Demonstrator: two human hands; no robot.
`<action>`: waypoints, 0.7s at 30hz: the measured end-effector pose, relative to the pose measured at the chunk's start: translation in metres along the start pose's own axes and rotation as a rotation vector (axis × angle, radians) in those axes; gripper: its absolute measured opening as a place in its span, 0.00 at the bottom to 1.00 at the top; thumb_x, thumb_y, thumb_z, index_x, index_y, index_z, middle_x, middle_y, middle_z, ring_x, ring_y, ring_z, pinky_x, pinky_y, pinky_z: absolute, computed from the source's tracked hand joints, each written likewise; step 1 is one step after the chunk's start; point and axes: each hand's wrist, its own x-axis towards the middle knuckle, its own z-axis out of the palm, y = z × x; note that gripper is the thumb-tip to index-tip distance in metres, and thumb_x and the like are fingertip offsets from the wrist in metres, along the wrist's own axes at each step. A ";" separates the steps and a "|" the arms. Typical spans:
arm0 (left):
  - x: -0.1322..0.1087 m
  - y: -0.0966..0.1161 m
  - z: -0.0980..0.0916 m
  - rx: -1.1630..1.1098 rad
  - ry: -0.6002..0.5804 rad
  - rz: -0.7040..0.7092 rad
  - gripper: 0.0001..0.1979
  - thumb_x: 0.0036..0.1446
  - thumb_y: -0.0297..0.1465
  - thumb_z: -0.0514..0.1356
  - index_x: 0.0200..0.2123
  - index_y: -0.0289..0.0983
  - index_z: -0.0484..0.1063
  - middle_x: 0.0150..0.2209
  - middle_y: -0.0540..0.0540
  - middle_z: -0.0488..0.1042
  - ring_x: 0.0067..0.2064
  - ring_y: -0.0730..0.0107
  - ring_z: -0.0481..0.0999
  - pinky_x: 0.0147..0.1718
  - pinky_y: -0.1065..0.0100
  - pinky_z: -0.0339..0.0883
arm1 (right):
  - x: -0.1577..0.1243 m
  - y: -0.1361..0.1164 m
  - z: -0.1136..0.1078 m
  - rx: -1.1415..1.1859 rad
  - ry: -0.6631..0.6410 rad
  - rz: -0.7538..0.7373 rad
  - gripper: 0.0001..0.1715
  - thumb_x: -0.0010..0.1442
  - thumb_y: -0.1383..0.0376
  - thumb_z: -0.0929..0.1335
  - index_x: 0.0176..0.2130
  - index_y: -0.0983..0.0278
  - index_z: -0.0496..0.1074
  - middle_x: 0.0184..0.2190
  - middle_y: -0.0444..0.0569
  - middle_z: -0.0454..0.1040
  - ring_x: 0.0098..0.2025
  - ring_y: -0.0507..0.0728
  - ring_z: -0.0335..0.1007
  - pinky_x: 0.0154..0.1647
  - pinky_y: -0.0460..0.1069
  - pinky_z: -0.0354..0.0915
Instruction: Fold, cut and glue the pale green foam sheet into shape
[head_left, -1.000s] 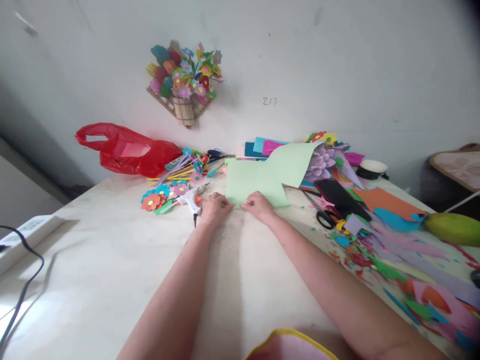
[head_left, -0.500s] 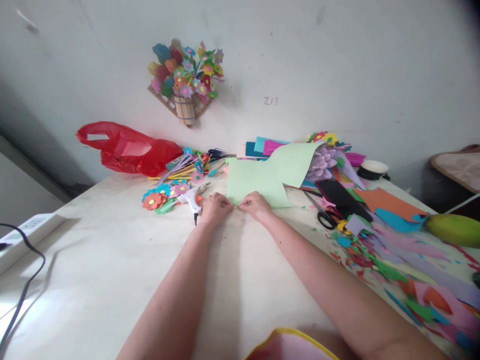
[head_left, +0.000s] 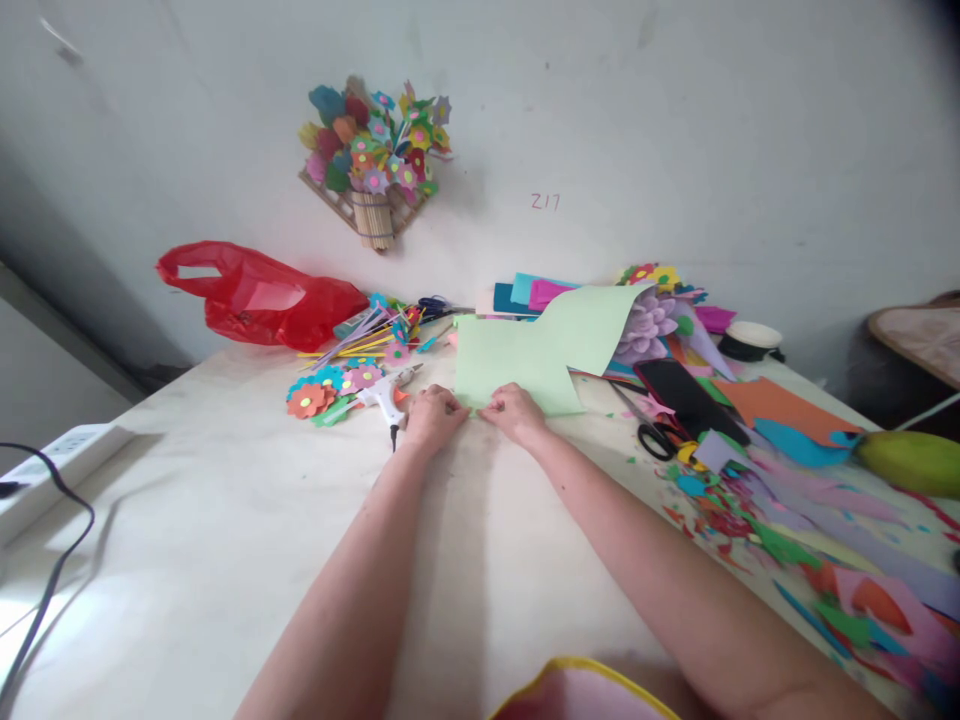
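A pale green sheet (head_left: 510, 360) lies on the table, its right part curving up over other craft pieces. At its near edge, my left hand (head_left: 436, 416) and my right hand (head_left: 514, 412) are close together with fingers pinched. Both hands seem to grip the sheet's near left corner, though the fingertips hide most of that edge. Just left of my left hand rests a white glue gun (head_left: 386, 397). Beyond it are flower cut-outs, among them an orange flower (head_left: 310, 401).
A red plastic bag (head_left: 277, 300) and a bundle of thin sticks (head_left: 356, 340) lie at the back left. To the right are scissors (head_left: 657, 440), a black phone (head_left: 690, 400) and many coloured scraps (head_left: 780, 540). A power strip (head_left: 67, 470) sits at the left edge.
The view has shifted slightly, so everything appears a little further right. Both hands stay at the sheet's near edge, with the fingertips barely moved.
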 end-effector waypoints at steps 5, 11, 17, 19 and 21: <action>-0.001 0.003 0.000 0.025 0.011 -0.032 0.08 0.44 0.35 0.57 0.23 0.37 0.71 0.34 0.46 0.71 0.38 0.65 0.67 0.39 0.65 0.59 | 0.002 -0.002 -0.002 -0.035 -0.025 0.013 0.12 0.45 0.57 0.68 0.20 0.62 0.72 0.38 0.46 0.69 0.36 0.51 0.65 0.32 0.43 0.58; -0.005 0.009 -0.003 0.074 0.017 -0.048 0.09 0.45 0.36 0.56 0.22 0.37 0.71 0.35 0.45 0.70 0.40 0.61 0.66 0.42 0.61 0.57 | 0.001 -0.007 -0.007 -0.045 -0.047 0.035 0.13 0.45 0.56 0.68 0.19 0.63 0.71 0.38 0.47 0.69 0.35 0.52 0.66 0.33 0.44 0.58; -0.007 0.010 -0.005 0.098 0.032 -0.039 0.09 0.46 0.36 0.56 0.23 0.37 0.71 0.36 0.44 0.69 0.41 0.60 0.65 0.42 0.61 0.58 | 0.001 -0.007 -0.003 -0.066 -0.022 0.048 0.14 0.44 0.55 0.68 0.18 0.63 0.71 0.38 0.48 0.69 0.34 0.52 0.65 0.30 0.44 0.58; -0.008 0.011 -0.006 0.104 0.035 -0.032 0.08 0.46 0.35 0.56 0.24 0.37 0.71 0.37 0.44 0.68 0.41 0.60 0.64 0.41 0.61 0.59 | 0.001 -0.007 -0.003 -0.074 -0.020 0.053 0.15 0.45 0.54 0.68 0.19 0.63 0.71 0.38 0.48 0.69 0.34 0.52 0.65 0.29 0.44 0.58; -0.009 0.013 -0.007 0.117 0.042 -0.033 0.09 0.46 0.35 0.56 0.24 0.37 0.71 0.37 0.43 0.68 0.42 0.59 0.64 0.40 0.61 0.59 | 0.001 -0.008 -0.003 -0.084 -0.021 0.050 0.15 0.45 0.54 0.68 0.19 0.63 0.71 0.38 0.48 0.69 0.34 0.52 0.65 0.28 0.44 0.57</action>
